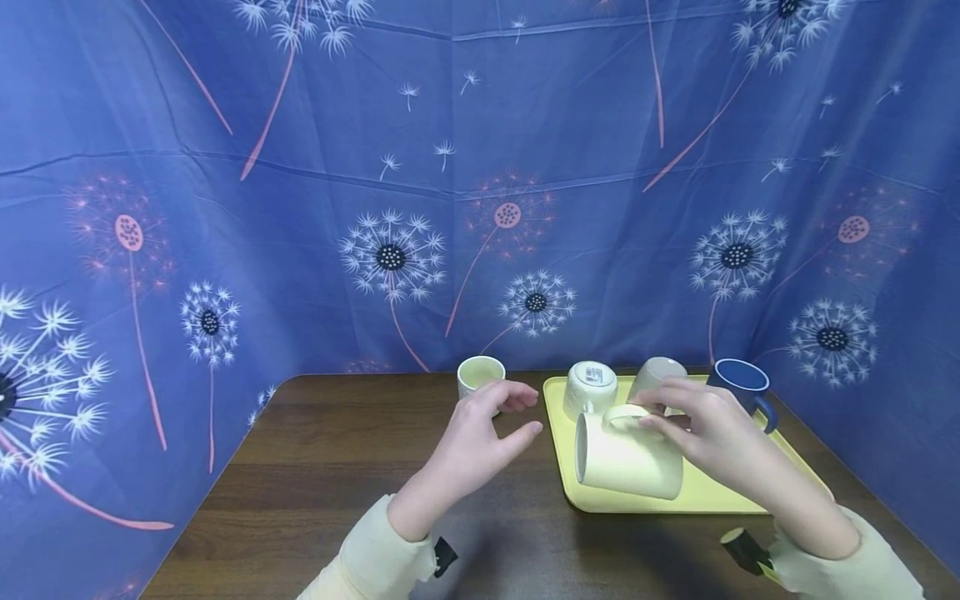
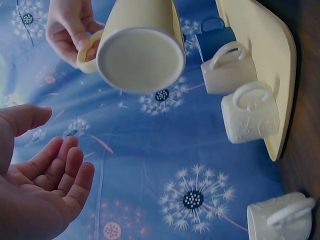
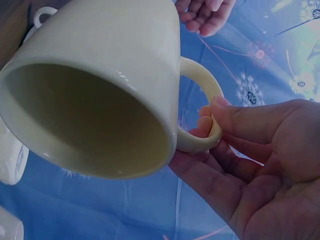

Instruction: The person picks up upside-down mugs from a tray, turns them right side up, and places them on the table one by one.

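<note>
Cream, cylindrical, glazed mug hangs sideways from the right hand, which pinches its handle; to its left, the empty left hand curves loosely. Below the right hand lies a yellow, round-cornered tray. Probably a carrying step; next, the mug likely wants steady levelling.

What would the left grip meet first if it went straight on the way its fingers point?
Probably the cream mug in the right grip; depth is unclear, so the left grip might instead pass it toward the upside-down white cup.
</note>
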Demonstrator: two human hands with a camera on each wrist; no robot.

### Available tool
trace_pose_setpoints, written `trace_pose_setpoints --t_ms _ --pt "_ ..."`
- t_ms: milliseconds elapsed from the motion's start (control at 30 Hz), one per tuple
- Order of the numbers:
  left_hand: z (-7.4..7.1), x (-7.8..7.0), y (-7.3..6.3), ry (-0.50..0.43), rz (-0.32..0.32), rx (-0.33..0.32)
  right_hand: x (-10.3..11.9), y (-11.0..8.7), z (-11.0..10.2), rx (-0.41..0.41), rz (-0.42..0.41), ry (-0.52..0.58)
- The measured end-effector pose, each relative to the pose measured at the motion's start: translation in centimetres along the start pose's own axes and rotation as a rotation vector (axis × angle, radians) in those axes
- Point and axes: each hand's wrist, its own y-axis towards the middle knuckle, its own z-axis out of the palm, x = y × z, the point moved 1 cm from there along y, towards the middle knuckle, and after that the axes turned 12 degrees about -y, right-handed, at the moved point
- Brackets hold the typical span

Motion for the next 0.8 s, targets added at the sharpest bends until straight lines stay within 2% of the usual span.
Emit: trace_pose_setpoints --t_ms 233,800 --pt "1.3 -0.4 0.1 -0.021 0.04 0.043 0.9 0.1 0.4 0.006 -0.005 0.05" --pt "3.0 -0.5 0.1 -0.045 0.046 0.072 2.5 0.2 1.8 -0.036 -0.084 0.169"
